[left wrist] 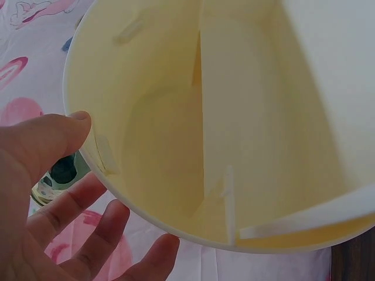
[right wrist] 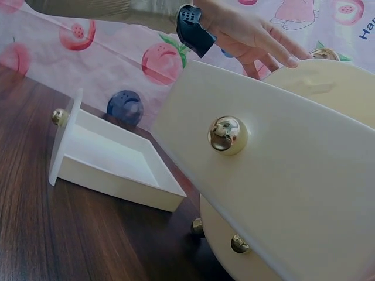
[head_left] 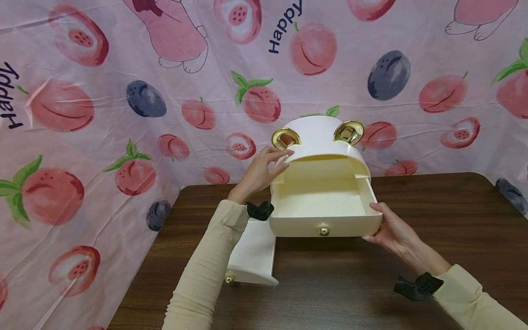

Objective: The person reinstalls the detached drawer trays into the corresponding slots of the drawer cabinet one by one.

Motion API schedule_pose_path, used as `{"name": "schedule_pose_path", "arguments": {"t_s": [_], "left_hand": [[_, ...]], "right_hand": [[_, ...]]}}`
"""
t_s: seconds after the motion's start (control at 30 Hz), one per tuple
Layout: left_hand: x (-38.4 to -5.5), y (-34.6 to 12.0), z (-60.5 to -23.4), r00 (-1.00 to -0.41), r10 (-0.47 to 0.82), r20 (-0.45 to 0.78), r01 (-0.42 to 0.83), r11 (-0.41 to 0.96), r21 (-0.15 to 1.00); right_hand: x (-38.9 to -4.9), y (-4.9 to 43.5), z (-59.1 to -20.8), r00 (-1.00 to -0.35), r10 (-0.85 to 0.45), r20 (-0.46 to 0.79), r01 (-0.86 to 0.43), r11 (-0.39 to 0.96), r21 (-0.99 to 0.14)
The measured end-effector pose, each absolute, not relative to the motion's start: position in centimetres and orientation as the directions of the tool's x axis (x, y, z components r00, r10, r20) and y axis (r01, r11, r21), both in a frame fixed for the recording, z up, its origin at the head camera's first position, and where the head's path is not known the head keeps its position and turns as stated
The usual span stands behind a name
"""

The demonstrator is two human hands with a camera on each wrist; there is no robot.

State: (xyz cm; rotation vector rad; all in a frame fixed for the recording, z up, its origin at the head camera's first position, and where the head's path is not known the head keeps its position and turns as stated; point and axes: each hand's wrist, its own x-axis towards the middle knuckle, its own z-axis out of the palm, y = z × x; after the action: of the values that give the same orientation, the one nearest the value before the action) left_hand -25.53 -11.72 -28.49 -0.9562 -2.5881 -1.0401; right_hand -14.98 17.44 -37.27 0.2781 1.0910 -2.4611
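Note:
A white rounded storage box (head_left: pixel 313 133) with two gold ears stands on the table with its open front towards me. My left hand (head_left: pixel 264 169) holds the box's upper left rim, thumb at the inner edge and fingers outside, as the left wrist view shows. An upper drawer (head_left: pixel 323 225) with a gold knob (right wrist: pixel 227 135) juts out of the front, its inside bare. On the drawer's front right corner my right hand (head_left: pixel 393 231) has its grip, thumb on top and fingers below. The right hand is hidden in the right wrist view.
A second, smaller white drawer (right wrist: pixel 117 158) with a gold knob lies on the dark wooden table (head_left: pixel 330 284), left of the box. Gold feet (right wrist: pixel 198 228) show beneath the box. A pink fruit-print cloth (head_left: pixel 198 156) hangs close behind and left of the table.

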Motion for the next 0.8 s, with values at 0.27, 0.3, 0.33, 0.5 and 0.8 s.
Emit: {"name": "schedule_pose_path", "arguments": {"t_s": [0.27,0.3,0.33,0.5,0.8], "left_hand": [[-25.53,-11.66,-28.47,-0.777,0.496,0.388,0.626,0.548,0.555],[-25.53,-11.66,-28.48,-0.778,0.496,0.386,0.625,0.548,0.556],[-25.53,-11.68,-28.49,-0.779,0.496,0.384,0.624,0.548,0.557],[-25.60,-11.72,-28.57,-0.776,0.496,0.389,0.627,0.545,0.556],[-25.65,-11.69,-28.58,-0.772,0.497,0.396,0.633,0.542,0.553]], "right_hand": [[-15.11,17.48,-37.06,-0.876,-0.312,-0.368,0.480,-0.633,-0.607],[-15.14,17.50,-37.06,-0.875,-0.316,-0.367,0.482,-0.634,-0.605],[-15.18,17.50,-37.06,-0.875,-0.320,-0.364,0.483,-0.635,-0.602],[-15.35,17.48,-37.08,-0.876,-0.323,-0.359,0.482,-0.614,-0.625],[-15.58,17.61,-37.16,-0.882,-0.328,-0.338,0.471,-0.621,-0.627]]}}
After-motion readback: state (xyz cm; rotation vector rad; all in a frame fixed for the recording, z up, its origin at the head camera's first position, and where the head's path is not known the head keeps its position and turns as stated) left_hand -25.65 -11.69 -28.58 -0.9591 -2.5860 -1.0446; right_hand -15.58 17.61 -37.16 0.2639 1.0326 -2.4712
